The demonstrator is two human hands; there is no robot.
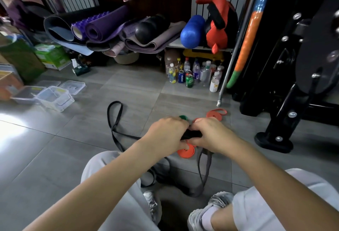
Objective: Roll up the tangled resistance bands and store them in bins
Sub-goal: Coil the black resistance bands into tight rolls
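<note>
Both hands meet over the grey tile floor. My left hand (166, 135) and my right hand (211, 135) grip a small black roll (191, 134) of the black resistance band between them. The loose rest of that black band (114, 119) trails left in a long loop on the floor. A grey band (204, 172) hangs down from under my right hand toward my feet. An orange rolled band (186, 152) lies flat just below my hands. A green roll (183, 117) peeks out behind my left hand. A loose orange band (216, 113) lies beyond my right hand.
Clear plastic bins (53, 98) and lids (73, 86) sit on the floor at the left. Bottles and cans (194, 74) stand under a shelf of rolled mats (102, 27). A black machine base (275, 139) stands at the right. My knees and shoes fill the bottom.
</note>
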